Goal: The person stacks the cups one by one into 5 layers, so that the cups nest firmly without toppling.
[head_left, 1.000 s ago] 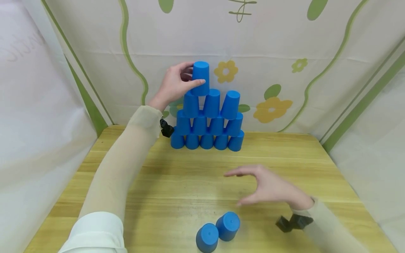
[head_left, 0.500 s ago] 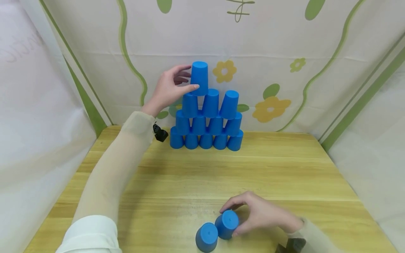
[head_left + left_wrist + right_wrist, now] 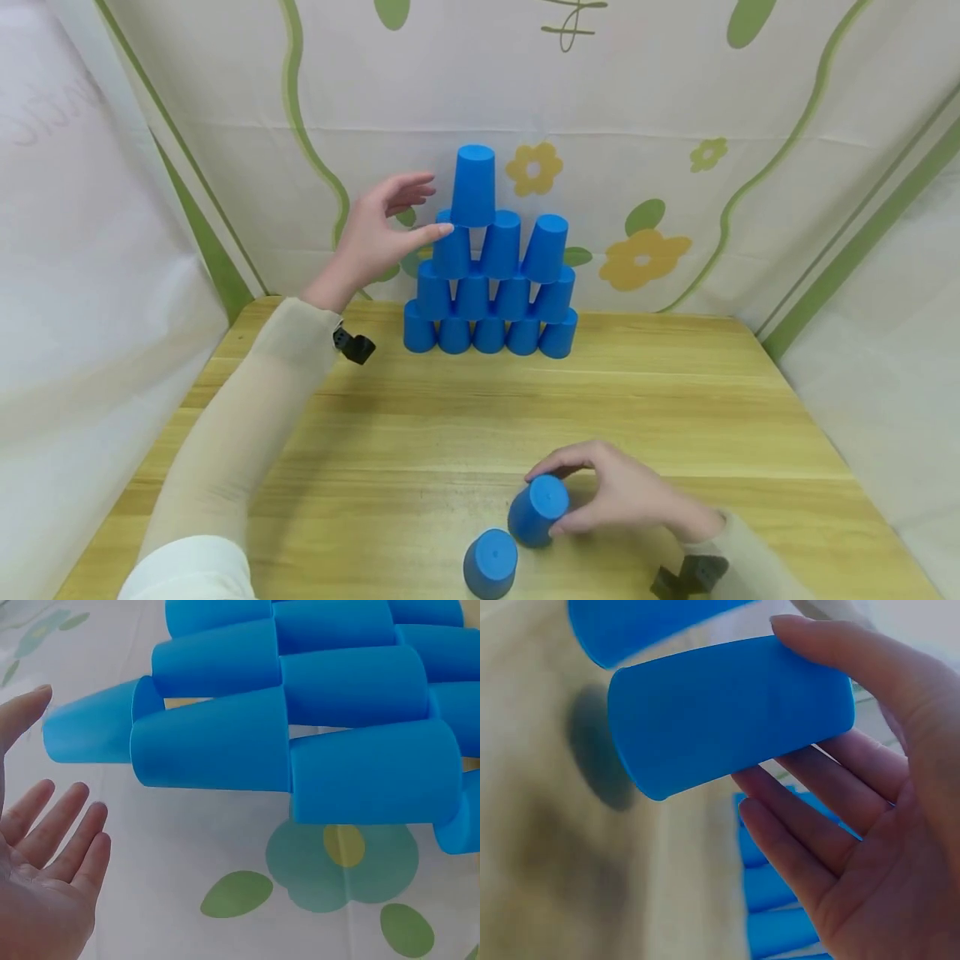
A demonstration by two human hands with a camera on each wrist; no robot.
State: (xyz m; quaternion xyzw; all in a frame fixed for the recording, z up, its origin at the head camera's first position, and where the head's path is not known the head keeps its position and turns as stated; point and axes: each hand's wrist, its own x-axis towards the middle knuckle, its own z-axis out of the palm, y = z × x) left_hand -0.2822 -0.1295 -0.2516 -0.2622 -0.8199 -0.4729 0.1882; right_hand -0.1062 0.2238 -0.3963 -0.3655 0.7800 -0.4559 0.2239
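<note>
Upside-down blue cups form a stepped pyramid at the back of the table, with a single top cup (image 3: pixel 475 187) over the left of the upper row. My left hand (image 3: pixel 382 229) is just left of that top cup, fingers spread and apart from it; the left wrist view shows the open palm (image 3: pixel 45 892) beside the pyramid. Near the front, my right hand (image 3: pixel 626 496) pinches another blue cup (image 3: pixel 537 512) between thumb and fingers. In the right wrist view this held cup (image 3: pixel 727 716) is lifted off the table, its shadow below the rim.
One more upside-down blue cup (image 3: pixel 491 564) stands at the front, left of the held one. The wooden table (image 3: pixel 420 425) is bordered by white printed cloth (image 3: pixel 637 92) at the back and sides, close behind the pyramid.
My left hand has let go of the top cup and drawn back left and down. My right hand has come down to a front cup, gripped it and raised it slightly.
</note>
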